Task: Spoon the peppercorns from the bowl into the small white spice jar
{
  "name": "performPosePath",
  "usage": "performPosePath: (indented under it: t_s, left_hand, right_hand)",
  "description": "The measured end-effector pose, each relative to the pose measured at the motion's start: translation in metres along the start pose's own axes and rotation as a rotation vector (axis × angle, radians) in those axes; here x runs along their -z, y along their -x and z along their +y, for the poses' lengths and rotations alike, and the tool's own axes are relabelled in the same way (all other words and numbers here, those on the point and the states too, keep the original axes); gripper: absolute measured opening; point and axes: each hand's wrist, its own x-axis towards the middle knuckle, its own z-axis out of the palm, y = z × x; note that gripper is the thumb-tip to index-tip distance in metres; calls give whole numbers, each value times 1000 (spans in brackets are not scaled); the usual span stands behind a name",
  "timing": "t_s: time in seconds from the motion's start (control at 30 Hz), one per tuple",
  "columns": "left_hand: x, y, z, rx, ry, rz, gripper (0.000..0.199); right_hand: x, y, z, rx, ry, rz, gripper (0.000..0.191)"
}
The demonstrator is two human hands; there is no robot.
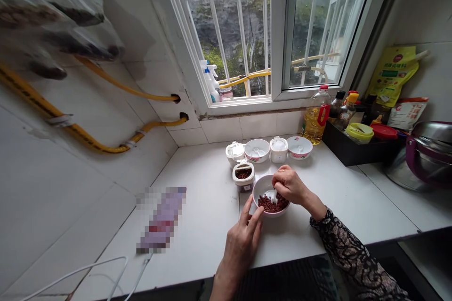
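A white bowl (259,183) with a pinkish outer side stands on the counter, holding small dark red dried peppercorns (270,203). My left hand (243,235) is at its near left side, index finger and thumb resting against the rim and steadying it. Over the bowl's right side, my right hand (290,186) is closed around a white spoon (274,196), whose lower end dips among the peppercorns. Most of the spoon's handle is hidden by the fingers. Just behind and left of the bowl sits a spice jar (243,184) with its lid up and dark red contents inside.
Behind are two floral bowls (300,154) and two white seasoning jars (278,156). An oil bottle (313,120) stands beside a black tray (349,150) of condiments. A metal pot (406,169) is far right. A blurred purple object (165,218) with a white cable lies left.
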Motion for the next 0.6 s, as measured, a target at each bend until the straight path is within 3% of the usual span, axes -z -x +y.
performPosePath:
  t_s: [0.23,0.6]
  left_hand:
    - [-1,1,-1,-7,15,2,31]
    - [-1,0,1,4,11,-3,32]
  right_hand:
    - [5,-1,5,-146,-59,133,20]
    - [2,-2,7,-240,-147,66,20]
